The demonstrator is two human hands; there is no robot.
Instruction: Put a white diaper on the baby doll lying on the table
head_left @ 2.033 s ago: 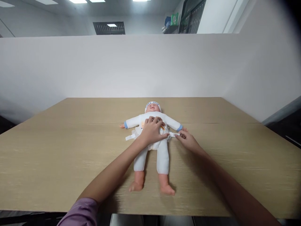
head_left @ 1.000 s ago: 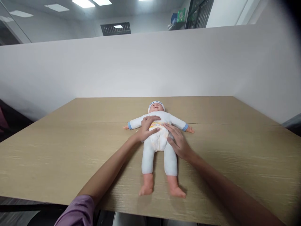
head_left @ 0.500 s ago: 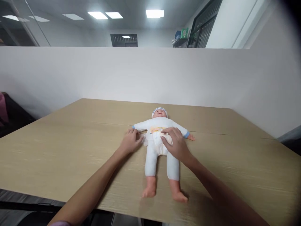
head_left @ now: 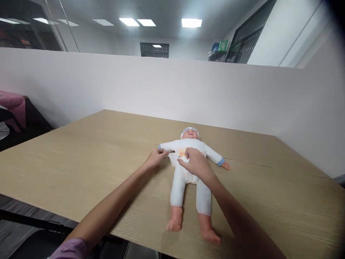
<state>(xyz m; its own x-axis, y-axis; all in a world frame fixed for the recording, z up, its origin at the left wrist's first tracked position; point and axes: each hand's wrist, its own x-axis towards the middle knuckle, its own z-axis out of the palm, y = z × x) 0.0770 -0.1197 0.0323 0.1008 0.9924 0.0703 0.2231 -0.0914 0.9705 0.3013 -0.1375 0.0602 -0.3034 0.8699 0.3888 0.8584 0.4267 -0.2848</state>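
A baby doll (head_left: 178,187) in a white suit and a white headband lies on its back, its feet toward me. Round its hips is a white diaper (head_left: 191,178), its front mostly covered by my hand. At the doll's side on my left, my left hand (head_left: 156,158) pinches a white side piece of the diaper and holds it out from the body. My right hand (head_left: 197,163) rests over the doll's belly and the diaper front, thumb and fingers apart beside the orange print. What lies beneath its palm is hidden.
The doll lies on a wide tan table (head_left: 94,154). A white half wall (head_left: 175,90) with glass above it stands behind the table. At the left is a dark chair with pink cloth (head_left: 16,106) on it.
My left hand has drawn the diaper's side piece upward. My right hand has shifted left across the belly, its thumb nearer the print. The camera view has turned slightly left.
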